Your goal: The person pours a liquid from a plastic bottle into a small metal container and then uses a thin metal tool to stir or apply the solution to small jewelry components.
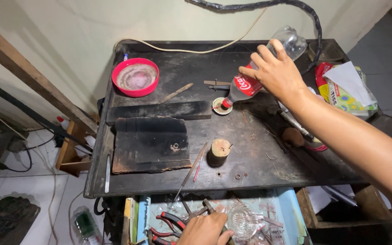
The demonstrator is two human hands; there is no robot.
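Note:
My right hand point(275, 70) grips a clear plastic bottle point(256, 75) with a red label, tipped neck-down over a small round white dish point(218, 108) on the dark worktable point(159, 179). The bottle's mouth sits right at the dish. My left hand point(205, 229) rests low in an open drawer, fingers curled on a clear glass dish point(243, 220) beside red-handled pliers point(171, 221); its grip is partly hidden. A short wooden stump point(218, 152) stands at the table's middle.
A red bowl point(135, 77) sits at the back left. A charred black board point(150, 143) lies front left, with thin metal tools point(191, 170) beside it. A tissue pack point(345, 88) sits right. A black hose point(314, 27) curves overhead.

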